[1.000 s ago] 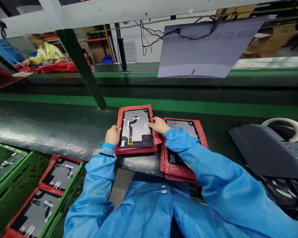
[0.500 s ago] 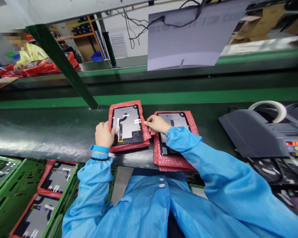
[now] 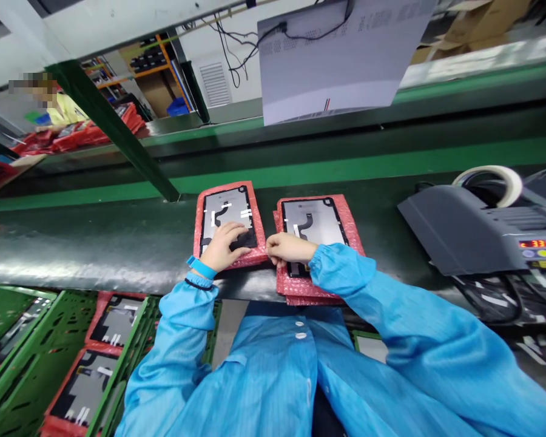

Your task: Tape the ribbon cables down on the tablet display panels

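Observation:
A tablet screen panel (image 3: 230,212), grey-backed with a black border, rests on pink bubble wrap (image 3: 200,203) at the middle of the bench. Across its lower part lies my left hand (image 3: 222,246), thumb and fingers apart. My right hand (image 3: 291,247) has its fingers closed at the lower right corner of that bubble wrap; the fingertips partly hide what they pinch. Under my right wrist is a second screen panel (image 3: 323,218), on more pink bubble wrap (image 3: 352,230). Both panels show a dark flex cable and white strips.
A grey device (image 3: 473,237) with a lit red display stands at the right, a tape roll (image 3: 512,185) on top. Green crates (image 3: 54,340) at lower left hold wrapped panels. A green post (image 3: 118,133) rises left. A person (image 3: 66,109) works across the bench.
My left hand has moved from the panel's left edge onto its lower part. My right hand has slid down from the bubble wrap's right side to its lower corner. The view has shifted slightly.

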A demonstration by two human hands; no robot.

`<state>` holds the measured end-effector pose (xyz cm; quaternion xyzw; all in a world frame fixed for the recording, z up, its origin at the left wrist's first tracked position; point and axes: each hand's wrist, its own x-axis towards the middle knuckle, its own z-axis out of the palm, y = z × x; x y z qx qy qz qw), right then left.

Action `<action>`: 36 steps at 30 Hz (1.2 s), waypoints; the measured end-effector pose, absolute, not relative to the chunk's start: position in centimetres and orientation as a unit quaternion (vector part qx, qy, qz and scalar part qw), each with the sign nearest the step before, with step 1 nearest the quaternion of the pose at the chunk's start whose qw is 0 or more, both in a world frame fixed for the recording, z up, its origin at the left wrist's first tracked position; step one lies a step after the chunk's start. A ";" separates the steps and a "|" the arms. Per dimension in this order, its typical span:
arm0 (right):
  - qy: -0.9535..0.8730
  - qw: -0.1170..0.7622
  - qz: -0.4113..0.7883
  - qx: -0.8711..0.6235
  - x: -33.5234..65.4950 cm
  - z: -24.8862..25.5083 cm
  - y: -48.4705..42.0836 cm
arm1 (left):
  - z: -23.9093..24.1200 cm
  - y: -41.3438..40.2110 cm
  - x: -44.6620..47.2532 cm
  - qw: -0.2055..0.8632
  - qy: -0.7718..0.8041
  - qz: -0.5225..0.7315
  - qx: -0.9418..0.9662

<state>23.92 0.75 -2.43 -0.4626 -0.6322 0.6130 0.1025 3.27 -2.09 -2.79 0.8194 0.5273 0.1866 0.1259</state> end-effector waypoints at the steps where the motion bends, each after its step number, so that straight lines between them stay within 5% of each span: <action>1: -0.642 0.091 0.604 -0.463 23.9 -2.4 0.7 | -2.8 -2.1 3.3 0.121 0.533 0.189 0.816; 4: -0.682 0.092 0.555 -0.467 25.0 -1.7 -0.6 | -2.8 -2.4 3.6 0.094 0.543 0.177 0.815; 8: -0.714 0.219 0.497 -0.441 30.8 -0.7 -4.4 | -1.8 -3.4 5.1 0.043 0.520 0.161 0.838; 11: -0.581 0.374 0.463 -0.555 38.1 -1.9 -7.4 | -0.3 -3.8 7.2 0.056 0.454 0.121 0.881; 16: -0.257 0.579 0.168 -0.755 49.5 -5.7 -10.4 | 1.6 -1.3 10.8 0.081 0.357 0.102 0.925; 22: -0.163 0.611 0.218 -0.743 54.0 -6.5 -8.9 | 1.8 3.5 13.8 0.050 0.310 0.039 0.949; 28: -0.260 0.592 0.039 -0.762 50.3 -4.9 -9.4 | 1.3 5.8 14.1 0.010 0.294 -0.056 0.954; 36: -0.564 0.431 0.357 -0.607 39.6 -3.8 -0.2 | -2.1 8.0 15.1 0.057 0.280 -0.131 0.949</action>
